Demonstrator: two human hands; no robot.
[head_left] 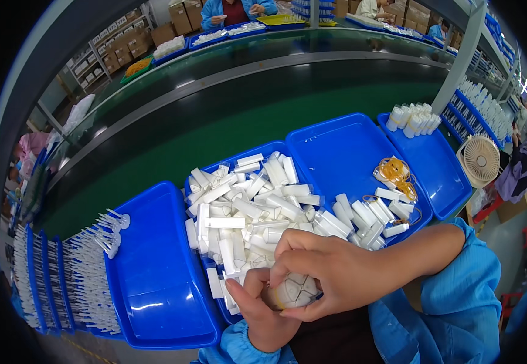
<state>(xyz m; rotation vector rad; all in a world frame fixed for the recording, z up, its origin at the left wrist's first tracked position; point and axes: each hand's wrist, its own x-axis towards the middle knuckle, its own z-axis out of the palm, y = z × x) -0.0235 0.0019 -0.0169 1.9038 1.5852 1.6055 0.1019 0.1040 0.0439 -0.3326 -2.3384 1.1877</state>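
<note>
Just in front of my body, both hands close round a bundle of white plastic pieces (297,291), seen end-on, with a yellowish rubber band round it. My left hand (268,318) grips the bundle's left side, thumb and fingers against it. My right hand (342,270) curls over its top and right side, fingertips at the band. Beyond the hands, a blue tray (280,145) is heaped with loose white wedge-like pieces (248,209), some in clear film. On the right-hand blue tray (330,138) lie more white pieces (370,218) and a tangle of yellow rubber bands (397,173).
A blue tray (160,291) with a few white stemmed parts (113,233) stands left, beside racks of similar parts (87,285). Banded bundles (414,119) sit on the far-right tray, near a fan (479,159). A green conveyor (172,130) runs behind; co-workers (236,12) sit across.
</note>
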